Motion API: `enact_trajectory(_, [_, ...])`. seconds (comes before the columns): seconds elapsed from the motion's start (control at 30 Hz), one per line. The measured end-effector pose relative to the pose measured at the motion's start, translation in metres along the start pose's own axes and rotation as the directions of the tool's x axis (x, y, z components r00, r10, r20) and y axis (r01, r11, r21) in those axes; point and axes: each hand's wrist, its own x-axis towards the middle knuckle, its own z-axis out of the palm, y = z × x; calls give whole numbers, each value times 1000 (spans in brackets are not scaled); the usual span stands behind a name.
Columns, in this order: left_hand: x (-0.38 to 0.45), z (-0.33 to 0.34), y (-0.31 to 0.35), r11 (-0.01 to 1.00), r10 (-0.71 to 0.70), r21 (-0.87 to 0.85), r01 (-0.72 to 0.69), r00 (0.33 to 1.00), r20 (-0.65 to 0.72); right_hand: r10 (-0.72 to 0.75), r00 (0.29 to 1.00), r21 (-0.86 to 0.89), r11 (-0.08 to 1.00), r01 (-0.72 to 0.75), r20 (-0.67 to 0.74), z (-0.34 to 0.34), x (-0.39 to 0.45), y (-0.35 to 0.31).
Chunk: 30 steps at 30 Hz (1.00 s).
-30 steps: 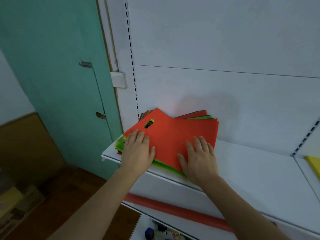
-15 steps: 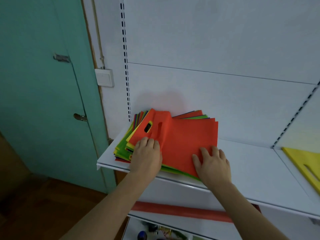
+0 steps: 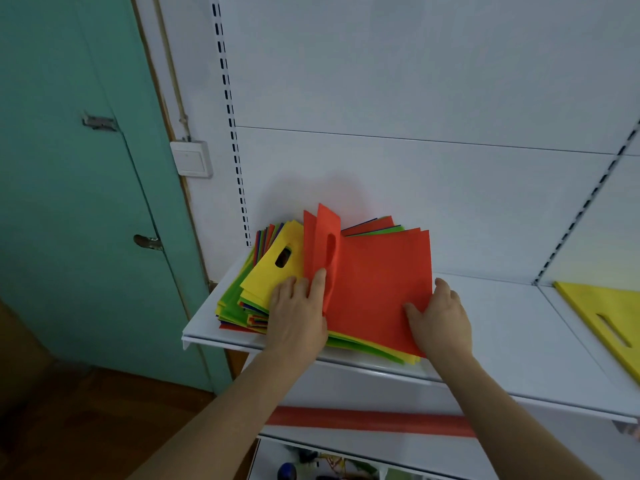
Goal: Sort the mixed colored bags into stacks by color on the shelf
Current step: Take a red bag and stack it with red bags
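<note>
A mixed pile of flat colored bags (image 3: 239,303) lies at the left end of the white shelf (image 3: 512,341). On top is a red bag (image 3: 377,282) whose left handle edge is lifted and folded up. My left hand (image 3: 298,313) pinches that raised edge between thumb and fingers. My right hand (image 3: 438,318) grips the red bag's right lower corner. Under the raised edge a yellow bag (image 3: 273,268) with a handle cutout shows, with green, blue and red bags fanned below.
A separate yellow bag (image 3: 609,313) lies on the adjoining shelf section at the right edge. A teal door (image 3: 69,202) stands left of the shelving, with a white switch (image 3: 191,158) beside it. A red strip (image 3: 367,420) runs below the shelf.
The red bag's left edge has been peeled up from flat, uncovering the yellow bag beneath. My left hand went from lying flat on it to pinching it; my right hand slid to its corner.
</note>
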Motion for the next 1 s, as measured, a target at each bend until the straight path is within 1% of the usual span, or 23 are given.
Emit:
enact_trajectory(0.1, [4, -3, -4, 992, -20, -126, 13, 999, -49, 55, 998, 54, 997, -56, 30, -11, 13, 10])
enact_trajectory(0.17, [9, -5, -5, 986, -66, -157, 62, 998, -20, 52, 999, 43, 998, -52, 5, -17, 19, 19])
enact_trajectory(0.23, [14, -4, -6, 989, -94, -113, 94, 996, 11, 51, 997, 55, 997, -48, -66, -23, 22, 28])
enact_trajectory(0.3, [15, -2, -6, 996, -84, -26, 84, 996, 18, 48, 990, 90, 995, -36, -135, -29, 27, 38])
enact_trajectory(0.37, [17, 0, -6, 997, -75, 17, 75, 997, 7, 26, 980, 156, 988, 5, -196, -34, 29, 43])
enact_trajectory(0.4, [19, -1, -4, 997, -83, 10, 83, 997, 5, 3, 974, 198, 979, 43, -226, -36, 29, 44])
enact_trajectory(0.47, [28, -3, -2, 991, -113, -75, 113, 994, 10, -39, 960, 285, 951, 121, -278, -43, 26, 45])
enact_trajectory(0.5, [34, -4, -1, 973, -147, -174, 149, 989, 21, -55, 952, 326, 932, 156, -300, -47, 24, 46])
enact_trajectory(0.53, [42, -7, -1, 925, -200, -318, 207, 978, 55, -67, 946, 361, 914, 186, -318, -50, 22, 47])
enact_trajectory(0.57, [51, -10, -2, 827, -258, -489, 276, 960, 106, -75, 940, 393, 895, 210, -333, -54, 20, 48])
enact_trajectory(0.6, [60, -13, -4, 684, -316, -645, 341, 935, 159, -76, 934, 426, 875, 230, -349, -58, 19, 48])
enact_trajectory(0.63, [67, -16, -5, 533, -369, -754, 385, 907, 203, -68, 928, 456, 856, 242, -365, -63, 17, 48])
enact_trajectory(0.67, [73, -20, -5, 414, -400, -822, 390, 890, 220, -54, 924, 483, 840, 247, -378, -67, 16, 48])
enact_trajectory(0.7, [77, -22, -6, 366, -408, -863, 350, 893, 189, -42, 920, 501, 829, 250, -389, -70, 15, 48])
enact_trajectory(0.8, [82, -25, -5, 361, -381, -919, 158, 925, 9, -36, 904, 514, 813, 275, -427, -74, 13, 48])
enact_trajectory(0.9, [80, -29, 0, 357, -361, -934, 21, 925, -117, -60, 898, 496, 817, 295, -436, -71, 9, 47])
enact_trajectory(0.93, [77, -27, 1, 368, -342, -930, 1, 930, -134, -77, 904, 472, 832, 290, -421, -67, 7, 47])
enact_trajectory(1.0, [70, -20, 0, 396, -303, -918, 20, 947, -110, -109, 918, 415, 867, 275, -381, -59, 4, 50])
